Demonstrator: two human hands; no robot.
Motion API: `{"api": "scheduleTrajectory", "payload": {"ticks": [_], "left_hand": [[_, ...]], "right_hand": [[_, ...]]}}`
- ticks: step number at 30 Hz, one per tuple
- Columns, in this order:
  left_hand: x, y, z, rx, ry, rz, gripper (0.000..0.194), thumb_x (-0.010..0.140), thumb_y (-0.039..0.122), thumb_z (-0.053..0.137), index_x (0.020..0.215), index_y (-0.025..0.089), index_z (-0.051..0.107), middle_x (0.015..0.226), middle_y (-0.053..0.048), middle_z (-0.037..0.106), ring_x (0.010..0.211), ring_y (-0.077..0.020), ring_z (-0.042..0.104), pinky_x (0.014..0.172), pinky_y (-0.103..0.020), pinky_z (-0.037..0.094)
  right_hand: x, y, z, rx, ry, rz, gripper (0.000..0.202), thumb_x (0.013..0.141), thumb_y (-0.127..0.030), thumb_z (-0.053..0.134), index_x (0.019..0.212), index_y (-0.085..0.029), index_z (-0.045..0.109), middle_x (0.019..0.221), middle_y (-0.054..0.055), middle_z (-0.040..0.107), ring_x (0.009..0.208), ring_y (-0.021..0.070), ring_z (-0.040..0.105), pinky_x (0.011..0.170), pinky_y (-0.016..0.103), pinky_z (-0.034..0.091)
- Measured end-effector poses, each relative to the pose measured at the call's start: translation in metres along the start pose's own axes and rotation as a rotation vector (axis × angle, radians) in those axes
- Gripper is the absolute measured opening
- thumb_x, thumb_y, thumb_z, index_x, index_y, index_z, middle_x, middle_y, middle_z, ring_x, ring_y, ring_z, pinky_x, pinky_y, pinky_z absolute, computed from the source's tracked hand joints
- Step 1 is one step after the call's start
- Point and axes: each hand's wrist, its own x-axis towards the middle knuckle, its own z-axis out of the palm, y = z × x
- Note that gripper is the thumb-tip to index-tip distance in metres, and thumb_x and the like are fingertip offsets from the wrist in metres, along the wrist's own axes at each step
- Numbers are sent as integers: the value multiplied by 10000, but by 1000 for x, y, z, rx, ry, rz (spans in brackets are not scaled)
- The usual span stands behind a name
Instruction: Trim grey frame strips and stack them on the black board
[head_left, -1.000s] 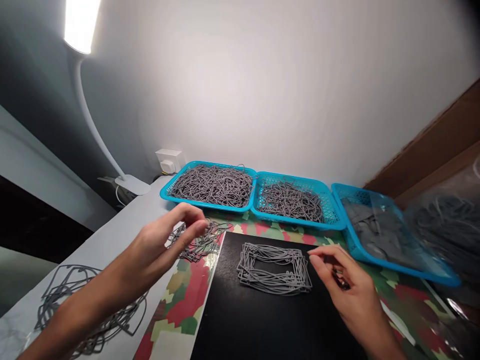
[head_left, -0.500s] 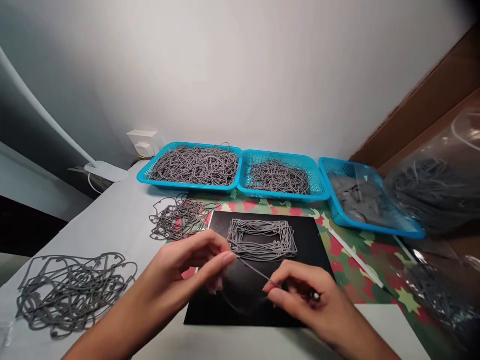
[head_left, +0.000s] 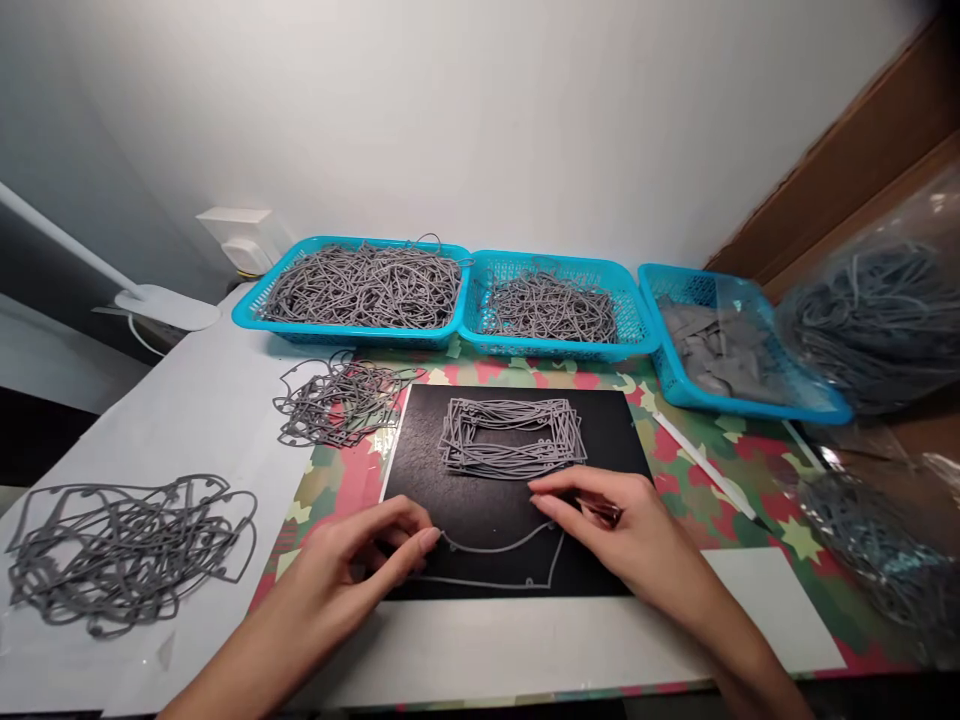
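Observation:
A thin grey rubber gasket [head_left: 491, 549], a loose frame with small tabs, spans my two hands over the black board [head_left: 420, 440]. My left hand [head_left: 375, 550] is closed, pinching its left end between thumb and fingertips. The right end passes under the thumb of my right hand [head_left: 607, 515], whose fingers are closed on it; the exact contact is hidden. A small shiny object shows inside my right hand, too little of it to name. Just beyond my hands lies a neat rectangular stack of similar gaskets [head_left: 514, 465] on the board.
Loose gaskets lie in a near-left pile [head_left: 127, 555] and a farther pile [head_left: 337, 400]. Blue baskets [head_left: 352, 335] [head_left: 559, 350] of gaskets and a third basket [head_left: 757, 405] of grey pieces line the back. A white pen-like tool [head_left: 705, 465] and plastic bags [head_left: 877, 320] are at right.
My hands have lowered the gasket toward the board's near edge, and its frame shape is now spread out. The view has tilted, so the baskets appear higher.

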Motion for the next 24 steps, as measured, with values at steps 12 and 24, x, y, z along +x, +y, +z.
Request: {"api": "scheduleTrajectory", "payload": {"ticks": [12, 24], "left_hand": [[27, 10, -17, 292, -44, 283, 226, 1144, 482, 687, 1113, 279, 780, 1091, -19, 808, 963, -218, 745, 837, -290, 564], [14, 10, -13, 277, -110, 156, 306, 1260, 482, 432, 1116, 269, 598, 1059, -2, 690, 955, -197, 658, 854, -295, 502]], "right_hand": [[-30, 19, 3, -246, 114, 15, 158, 1140, -386, 675, 1049, -276, 742, 1034, 35, 702, 926, 209, 734, 733, 262, 573], [-30, 6, -6, -438, -16, -19, 194, 1214, -284, 436, 1045, -291, 531, 989, -4, 664, 788, 203, 663, 721, 341, 451]]}}
